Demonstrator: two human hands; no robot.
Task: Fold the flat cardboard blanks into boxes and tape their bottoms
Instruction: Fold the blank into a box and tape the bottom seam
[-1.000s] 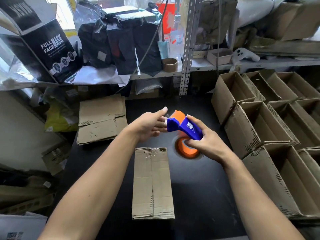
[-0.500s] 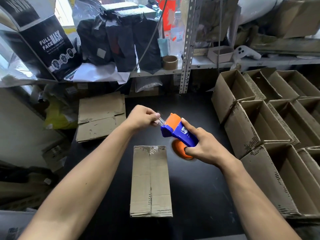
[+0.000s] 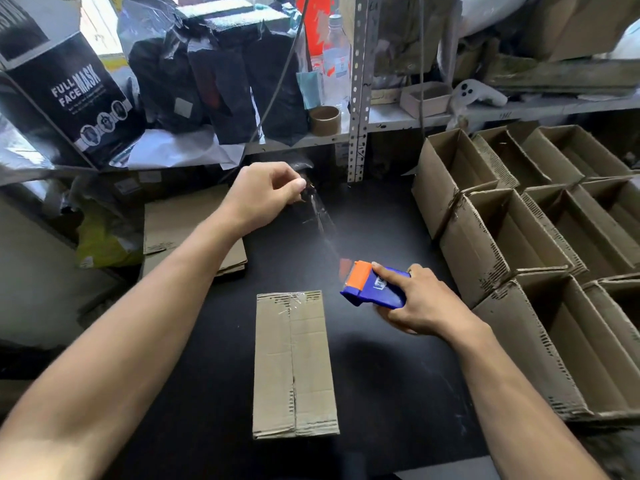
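A folded cardboard box lies bottom-up on the black table, its two flaps meeting along a centre seam, with a bit of clear tape at its far edge. My right hand grips a blue and orange tape dispenser just right of the box's far end. My left hand is raised farther back and pinches the free end of the clear tape. The tape stretches taut from those fingers down to the dispenser.
Several open finished boxes are packed along the right side. A stack of flat cardboard blanks lies at the left back. A metal shelf with black bags, a mask box and a tape roll stands behind.
My hands have drawn apart: the left pulled the tape end back and up, the right brought the dispenser down and right, so a long strip now spans between them.
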